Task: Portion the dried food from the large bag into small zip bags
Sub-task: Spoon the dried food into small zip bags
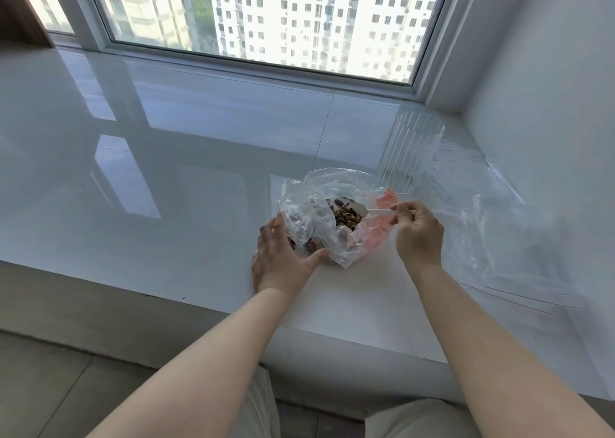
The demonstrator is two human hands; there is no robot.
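Pinching spoon (367, 209) over food (346, 218), right grip (420, 229).

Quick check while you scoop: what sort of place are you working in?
Probably a high-rise flat: a glossy white window ledge serves as the worktop, under a big window facing tower blocks, with the large bag on it.

Glass (411, 153) behind large bag (327, 218), zip bags (519, 238) right

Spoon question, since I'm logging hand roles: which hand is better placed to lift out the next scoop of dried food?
Right. The right hand already pinches the white spoon, its bowl over the dried food. The left hand steadies the large bag.
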